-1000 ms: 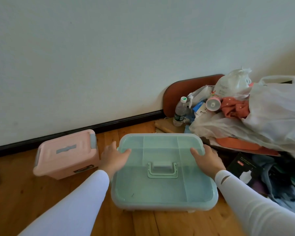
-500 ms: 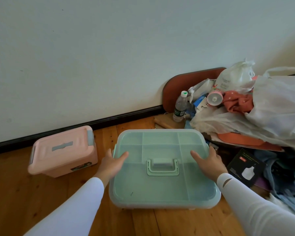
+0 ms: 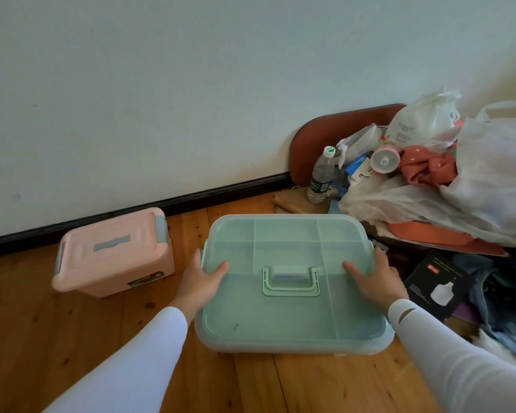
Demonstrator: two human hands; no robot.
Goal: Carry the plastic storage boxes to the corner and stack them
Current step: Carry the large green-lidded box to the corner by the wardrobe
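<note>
Clasping the green box (image 3: 286, 317) by its side rims on the floor (image 3: 57, 338), right of the pink box (image 3: 113, 254), the left hand (image 3: 201, 281) and right hand (image 3: 376, 278) likely find it stiff, light and slick; its lid handle (image 3: 291, 281) offers another hold.

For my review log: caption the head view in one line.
Left hand and right hand grip the green storage box by its sides; pink box sits beside it.
</note>
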